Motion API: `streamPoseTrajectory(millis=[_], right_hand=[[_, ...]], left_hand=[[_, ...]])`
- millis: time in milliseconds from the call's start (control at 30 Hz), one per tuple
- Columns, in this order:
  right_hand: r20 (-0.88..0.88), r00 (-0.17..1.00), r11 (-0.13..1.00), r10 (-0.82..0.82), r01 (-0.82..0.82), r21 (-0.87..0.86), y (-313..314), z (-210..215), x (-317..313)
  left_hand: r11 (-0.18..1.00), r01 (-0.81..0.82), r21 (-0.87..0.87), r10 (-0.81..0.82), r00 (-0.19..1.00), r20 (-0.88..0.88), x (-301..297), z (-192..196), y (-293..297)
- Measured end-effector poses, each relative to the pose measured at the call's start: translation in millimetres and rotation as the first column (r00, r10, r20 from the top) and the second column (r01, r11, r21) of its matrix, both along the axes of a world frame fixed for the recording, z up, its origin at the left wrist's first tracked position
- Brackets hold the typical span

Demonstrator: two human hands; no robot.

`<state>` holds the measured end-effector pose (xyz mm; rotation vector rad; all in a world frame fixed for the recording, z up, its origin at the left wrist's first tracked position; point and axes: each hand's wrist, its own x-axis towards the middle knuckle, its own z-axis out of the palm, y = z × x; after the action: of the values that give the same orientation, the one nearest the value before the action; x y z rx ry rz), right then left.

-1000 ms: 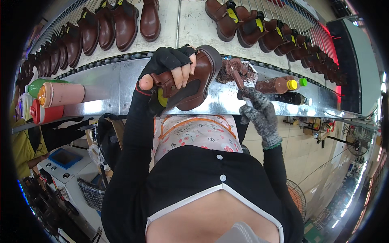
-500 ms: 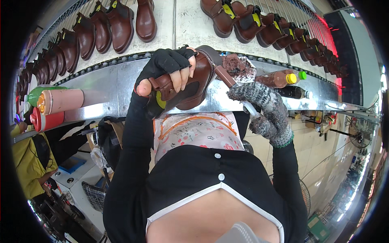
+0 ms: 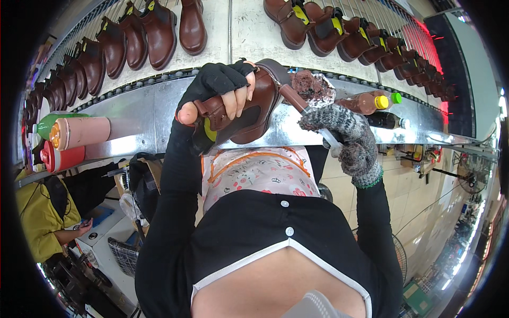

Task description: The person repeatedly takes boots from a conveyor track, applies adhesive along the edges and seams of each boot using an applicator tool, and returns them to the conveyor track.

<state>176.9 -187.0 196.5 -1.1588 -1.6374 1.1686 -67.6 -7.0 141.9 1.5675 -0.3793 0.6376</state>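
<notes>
A brown ankle boot (image 3: 263, 108) with a dark elastic side panel lies tilted over the metal ledge in the middle. My left hand (image 3: 220, 90), in a black fingerless glove, is wrapped round its upper, fingers across the side. In my right hand (image 3: 342, 138), which wears a grey knitted glove, is a syringe (image 3: 294, 99) filled with brown liquid, its pale plunger showing by the thumb. The syringe's tip meets the boot near the sole edge; whether it touches cannot be made out. Behind the syringe sits a brown-stained sponge-like lump (image 3: 313, 87).
Rows of brown boots (image 3: 160, 32) stand on the white conveyor (image 3: 244, 32) beyond the ledge. Bottles with brown liquid (image 3: 366, 103) and a dark bottle (image 3: 389, 121) lie at right. A pink bottle (image 3: 85, 132) and red container (image 3: 63, 156) are at left, near a person in yellow (image 3: 45, 217).
My right thumb has drawn back slightly with the plunger, away from the boot. The boot and my left hand have hardly moved. At left, the other person's hand has come into sight.
</notes>
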Motion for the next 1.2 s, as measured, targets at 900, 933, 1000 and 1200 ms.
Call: streamPoseTrajectory(millis=[900, 933, 1000, 1200], right_hand=[[0.032, 0.999, 0.995, -0.039, 0.042, -0.09, 16.4, -130.9, -63.6], [-0.106, 0.993, 0.993, -0.049, 0.037, -0.114, 14.5, -135.2, -63.0], [-0.145, 0.988, 0.98, -0.057, 0.028, -0.196, 10.9, -141.1, -63.4], [-0.341, 0.932, 0.939, -0.126, 0.001, -0.344, -0.7, -170.0, -66.1]], left_hand=[[0.924, -0.128, -0.359, 0.145, 0.989, 0.021, -122.7, -99.7, 108.3], [0.909, -0.093, -0.406, 0.13, 0.99, 0.062, -127.8, -109.3, 113.4], [0.884, -0.141, -0.446, 0.174, 0.984, 0.035, -143.4, -122.0, 115.0], [0.722, -0.346, -0.599, 0.351, 0.93, -0.114, -167.3, -136.3, 119.3]])
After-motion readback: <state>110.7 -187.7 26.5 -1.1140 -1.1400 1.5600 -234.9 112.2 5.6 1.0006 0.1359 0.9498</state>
